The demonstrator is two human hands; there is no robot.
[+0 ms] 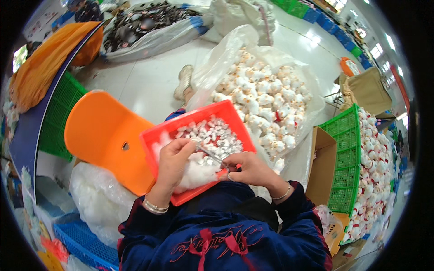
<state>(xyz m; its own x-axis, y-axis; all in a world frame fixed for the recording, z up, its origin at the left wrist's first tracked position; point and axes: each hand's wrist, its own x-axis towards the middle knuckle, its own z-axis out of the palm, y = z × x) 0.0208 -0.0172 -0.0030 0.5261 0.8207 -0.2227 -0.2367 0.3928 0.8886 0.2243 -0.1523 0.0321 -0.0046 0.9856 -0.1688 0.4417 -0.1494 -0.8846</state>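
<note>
A red tray (187, 116) rests on my lap, holding many small whitish pieces (216, 132) and a fluffy wad of white stuffing (197, 174). Over it, my right hand (247, 168) grips the handle end of slim metal forceps (210, 155), whose shaft points up and left. Thumb and fingers of my left hand (173, 163) are pinched together at the tip of the forceps. What lies between those fingertips is too small and too covered to make out. Loose stuffing sits just below the left fingers.
Beyond the tray, a clear plastic bag (246, 38) spills many small white plush pieces (264, 97). An orange chair (101, 135) stands left, above a bag of white fluff (97, 189). To the right are a cardboard box (322, 165) and a green crate (344, 167) beside more plush pieces.
</note>
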